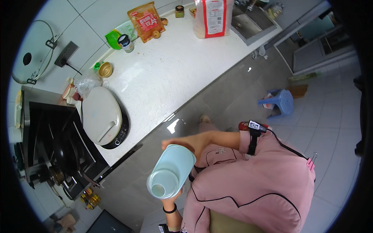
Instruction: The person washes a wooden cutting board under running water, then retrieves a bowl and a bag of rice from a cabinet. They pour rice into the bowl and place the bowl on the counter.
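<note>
A light blue, oblong plastic container with a round neck at its nearer left end is tilted between my hands, in front of my lap. My left hand is closed on its lower end, with most of the fingers hidden behind it. At the opposite end, my right hand lies around the far side, the fingers partly covered by the container. Whether anything is inside cannot be made out.
A white countertop runs diagonally ahead, bearing an electric pan with a pale lid, an orange packet, a red-and-white bag and small jars. A black stove stands left, a sink far right, a blue stool on the floor.
</note>
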Demonstrator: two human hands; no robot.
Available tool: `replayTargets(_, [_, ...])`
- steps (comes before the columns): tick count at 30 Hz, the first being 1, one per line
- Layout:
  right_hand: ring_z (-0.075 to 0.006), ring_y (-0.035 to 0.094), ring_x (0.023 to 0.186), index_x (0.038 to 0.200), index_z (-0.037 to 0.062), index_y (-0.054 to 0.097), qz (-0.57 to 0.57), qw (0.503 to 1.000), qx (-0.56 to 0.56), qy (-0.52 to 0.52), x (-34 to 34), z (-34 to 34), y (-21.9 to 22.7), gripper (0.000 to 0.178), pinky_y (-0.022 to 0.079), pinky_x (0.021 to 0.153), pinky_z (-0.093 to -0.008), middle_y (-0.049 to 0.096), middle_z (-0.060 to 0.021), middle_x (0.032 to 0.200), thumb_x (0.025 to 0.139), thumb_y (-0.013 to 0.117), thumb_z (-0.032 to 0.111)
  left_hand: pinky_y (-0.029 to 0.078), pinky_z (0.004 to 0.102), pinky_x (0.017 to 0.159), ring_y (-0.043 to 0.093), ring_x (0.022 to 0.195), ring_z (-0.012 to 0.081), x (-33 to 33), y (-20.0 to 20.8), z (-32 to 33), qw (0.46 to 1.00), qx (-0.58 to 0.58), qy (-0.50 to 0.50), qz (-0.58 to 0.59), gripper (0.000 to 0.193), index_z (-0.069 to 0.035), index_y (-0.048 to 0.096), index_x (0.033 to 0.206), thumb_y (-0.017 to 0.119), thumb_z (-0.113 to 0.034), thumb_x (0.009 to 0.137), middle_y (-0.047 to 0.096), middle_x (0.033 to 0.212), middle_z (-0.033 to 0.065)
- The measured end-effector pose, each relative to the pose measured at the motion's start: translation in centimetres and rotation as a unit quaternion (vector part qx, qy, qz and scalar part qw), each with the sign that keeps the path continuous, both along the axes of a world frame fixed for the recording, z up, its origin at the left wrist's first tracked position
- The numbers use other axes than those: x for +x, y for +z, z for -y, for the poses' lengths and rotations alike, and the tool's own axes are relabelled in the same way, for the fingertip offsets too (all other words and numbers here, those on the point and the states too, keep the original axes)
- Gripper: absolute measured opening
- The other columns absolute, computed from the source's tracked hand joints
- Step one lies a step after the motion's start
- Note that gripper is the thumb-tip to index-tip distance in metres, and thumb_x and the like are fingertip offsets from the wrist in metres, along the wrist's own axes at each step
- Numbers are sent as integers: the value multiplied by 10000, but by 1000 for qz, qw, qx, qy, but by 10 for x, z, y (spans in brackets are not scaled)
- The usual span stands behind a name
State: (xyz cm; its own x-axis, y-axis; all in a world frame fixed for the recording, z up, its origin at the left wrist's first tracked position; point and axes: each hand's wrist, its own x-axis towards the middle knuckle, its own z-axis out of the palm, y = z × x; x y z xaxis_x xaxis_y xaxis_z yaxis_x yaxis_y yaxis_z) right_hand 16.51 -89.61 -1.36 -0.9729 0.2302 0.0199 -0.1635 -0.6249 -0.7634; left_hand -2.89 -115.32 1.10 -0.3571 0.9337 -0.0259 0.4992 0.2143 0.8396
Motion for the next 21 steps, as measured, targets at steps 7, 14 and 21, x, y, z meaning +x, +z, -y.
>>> replayTargets(7, [-282,348,1349,1476,9,196,326,689,-427,-486,-25,-60,-201,1077,199,1137,-488,466,-144,1365,782,512,769,433,403,962,574,1120,258,-59,7,27,1000,0,-17,-22,743,-33,553,1248,836,-313,620,617,1204,120])
replayTargets(14, [-260,500,1163,1211,13,498,161,700,-452,-528,-54,-89,-227,925,337,1058,-401,566,-113,1180,711,597,785,492,403,865,606,1009,263,-43,43,27,998,-6,-13,-60,801,56,541,1214,850,-439,665,613,1157,161])
replayTargets(21, [-233,558,1069,1166,35,570,245,745,-339,-520,23,-28,-233,601,424,957,-371,602,-106,1127,760,791,420,494,391,849,610,965,253,-32,49,21,986,-54,-80,-134,761,64,564,1165,849,-447,680,628,1108,155])
